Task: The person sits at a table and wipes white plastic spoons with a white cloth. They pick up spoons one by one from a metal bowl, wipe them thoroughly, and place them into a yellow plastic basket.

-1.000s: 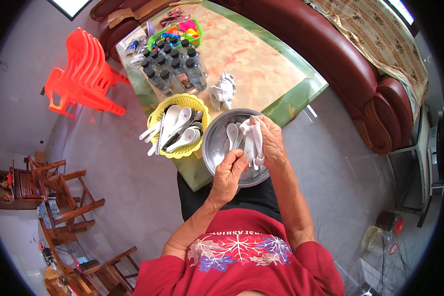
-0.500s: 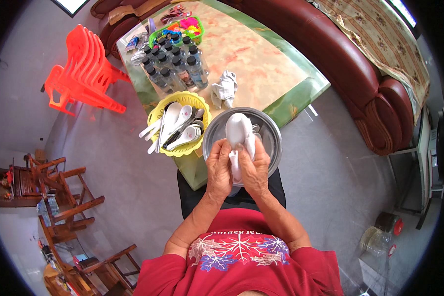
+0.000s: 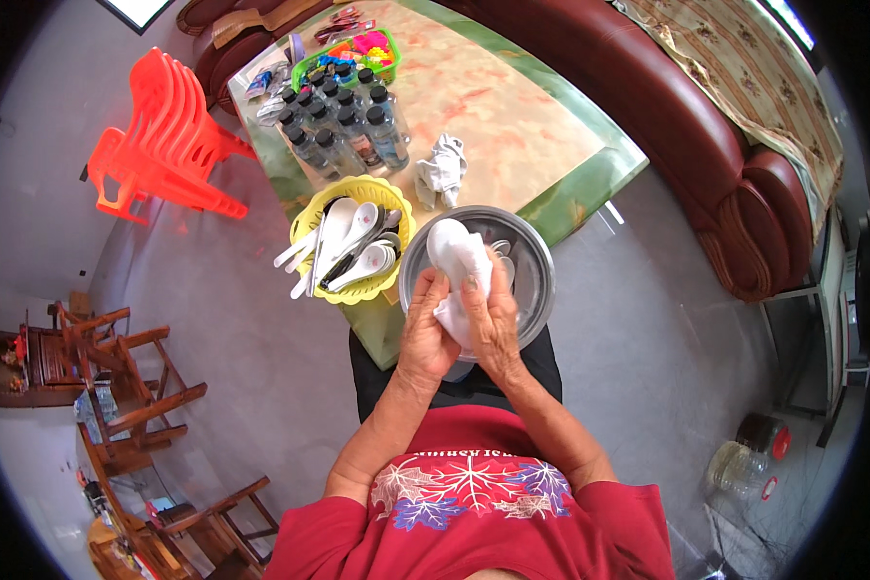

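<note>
Over a grey metal basin (image 3: 545,319) I hold a white spoon (image 3: 444,238) wrapped partly in a white cloth (image 3: 471,259). My left hand (image 3: 428,331) is closed round the spoon's lower part, where cloth bunches and hides the handle. My right hand (image 3: 493,324) is closed on the cloth, pressing it against the spoon with the thumb on top. Some spoons (image 3: 502,249) lie inside the basin. Left of it, a yellow scalloped basket (image 3: 403,200) holds several white and black-handled spoons and ladles.
A crumpled white rag (image 3: 443,172) lies on the marble-patterned table (image 3: 512,106). Several black-capped bottles (image 3: 387,140) stand beyond the basket, before a green basket (image 3: 393,70) of colourful items. Stacked red chairs (image 3: 164,145) are at left; a dark red sofa (image 3: 638,116) runs along the right.
The spoon has tipped to the left, and the cloth now covers more of its right side. My right thumb has shifted onto the cloth. Both hands stay over the basin.
</note>
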Motion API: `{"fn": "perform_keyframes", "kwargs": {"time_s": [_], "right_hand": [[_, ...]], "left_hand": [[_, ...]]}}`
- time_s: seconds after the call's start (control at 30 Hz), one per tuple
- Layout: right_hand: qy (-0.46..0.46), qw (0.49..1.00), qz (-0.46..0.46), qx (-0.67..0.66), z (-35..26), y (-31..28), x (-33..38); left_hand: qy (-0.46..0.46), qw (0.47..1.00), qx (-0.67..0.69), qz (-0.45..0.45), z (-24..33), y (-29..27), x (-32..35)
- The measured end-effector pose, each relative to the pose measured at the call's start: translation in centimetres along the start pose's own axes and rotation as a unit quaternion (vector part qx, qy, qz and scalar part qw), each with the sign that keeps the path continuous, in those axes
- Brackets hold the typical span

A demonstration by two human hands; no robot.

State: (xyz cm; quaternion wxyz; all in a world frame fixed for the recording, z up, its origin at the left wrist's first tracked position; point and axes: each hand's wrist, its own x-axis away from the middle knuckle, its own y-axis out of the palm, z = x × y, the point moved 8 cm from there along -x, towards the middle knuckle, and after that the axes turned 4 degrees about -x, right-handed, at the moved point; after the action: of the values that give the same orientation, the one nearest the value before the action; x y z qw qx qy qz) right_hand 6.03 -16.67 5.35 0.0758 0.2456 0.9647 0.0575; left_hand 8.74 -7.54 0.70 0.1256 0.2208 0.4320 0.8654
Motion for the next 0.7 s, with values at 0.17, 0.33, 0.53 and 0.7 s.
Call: {"fn": "perform_keyframes", "kwargs": {"time_s": [0.17,0.33,0.53,0.7], "right_hand": [[0.136,0.983,-0.068,-0.106,2.0,1.2,1.7],[-0.047,0.996,-0.018,0.078,-0.3,-0.3,1.6],[-0.268,0.890,-0.091,0.356,-2.2,1.1,2.7],[-0.297,0.869,-0.198,0.343,-2.5,1.8,3.8]], "left_hand": [[0.016,0.999,-0.032,-0.015,0.5,1.0,0.5],[-0.001,1.000,-0.024,-0.017,-0.4,0.4,0.3],[0.082,0.981,-0.178,0.010,1.4,2.8,1.4],[-0.015,1.000,-0.020,0.017,0.9,-1.1,0.3]]}}
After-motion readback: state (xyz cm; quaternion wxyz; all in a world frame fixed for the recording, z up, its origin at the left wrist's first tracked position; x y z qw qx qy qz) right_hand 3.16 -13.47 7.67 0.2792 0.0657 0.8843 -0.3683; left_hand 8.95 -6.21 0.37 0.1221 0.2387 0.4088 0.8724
